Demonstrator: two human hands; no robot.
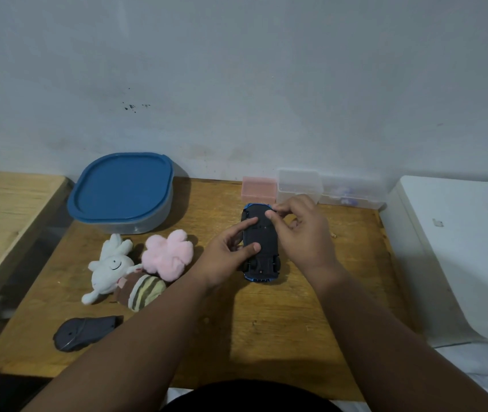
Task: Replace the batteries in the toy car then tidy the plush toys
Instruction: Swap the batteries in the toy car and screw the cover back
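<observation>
Toy car (262, 243) lies belly-up on the wooden table (266, 322), right of centre, blue body edges showing at its near and far ends. Flipped that way so the dark underside and battery hatch face up. Left hand (224, 257) rests on the car's left flank, index finger and thumb laid flat on the chassis, pinning it so it won't slide; a loose steadying hold, fingers partly spread. Right hand (299, 230) sits at the far right corner of the car, thumb and fingertips pinched narrow at the underside, probably working a cover or catch; whether anything small is between them, cannot tell. Hatch looks shut; no batteries visible.

Plush toys wait untouched left of the car, bunched together and touching: white bunny (109, 267), pink fluffy plush (167, 254), striped brown plush (140, 291). Blue-lidded container (122, 190) stands far left, lid on, likely the plush bin. Dark remote-like object (83, 333) lies near left. Small plastic boxes (297, 185) line the wall, just beyond the car.
</observation>
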